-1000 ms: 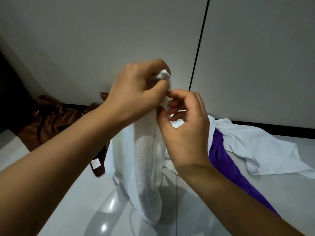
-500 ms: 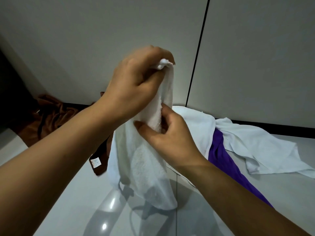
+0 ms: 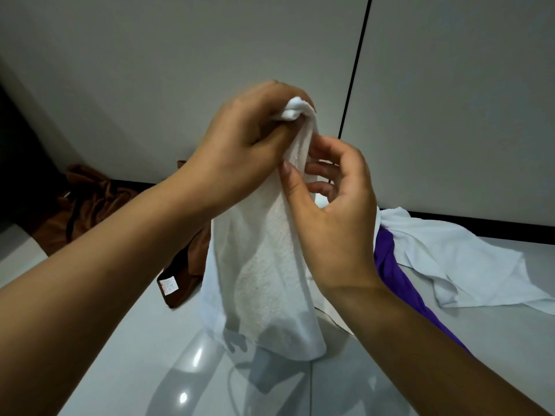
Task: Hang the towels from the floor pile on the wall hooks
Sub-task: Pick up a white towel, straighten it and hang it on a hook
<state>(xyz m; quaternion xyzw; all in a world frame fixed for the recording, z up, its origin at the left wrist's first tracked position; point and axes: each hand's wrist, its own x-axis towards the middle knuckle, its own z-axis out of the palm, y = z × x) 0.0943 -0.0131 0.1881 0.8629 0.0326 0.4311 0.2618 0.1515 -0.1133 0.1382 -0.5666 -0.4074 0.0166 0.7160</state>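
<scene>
We have our left hand [image 3: 240, 145] bunched tight around the top of the white terry towel [image 3: 264, 265], which hangs off the floor. Our right hand [image 3: 333, 205] has climbed back up from its lower hold half a second ago and now pinches the edge just beneath the left fist. No wall hooks show; we judge we are finding a hanging point.
</scene>
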